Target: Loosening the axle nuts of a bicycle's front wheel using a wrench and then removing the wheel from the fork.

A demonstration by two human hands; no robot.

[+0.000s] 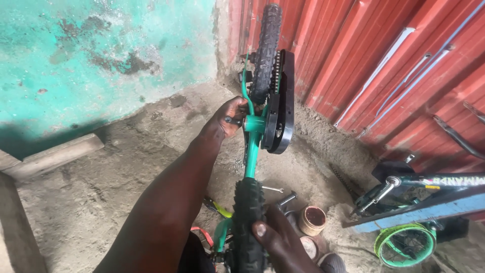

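Note:
A small green bicycle frame (pixel 251 146) stands upside down on sandy ground, with a black chain guard (pixel 283 106) on its right side. My left hand (pixel 230 117) reaches out and grips the frame at the bottom bracket, beside the crank axle. The far black tyre (pixel 266 48) leans near the red metal wall. My right hand (pixel 280 242) rests on the near black tyre (pixel 247 222), thumb on top, holding it steady.
A red corrugated metal wall (pixel 384 60) runs along the right; a turquoise plastered wall (pixel 101 55) is at left. A small round tin (pixel 311 220) and a spanner (pixel 273 189) lie on the sand. Another bike with a blue frame (pixel 414 212) and green rim (pixel 404 245) lies at right.

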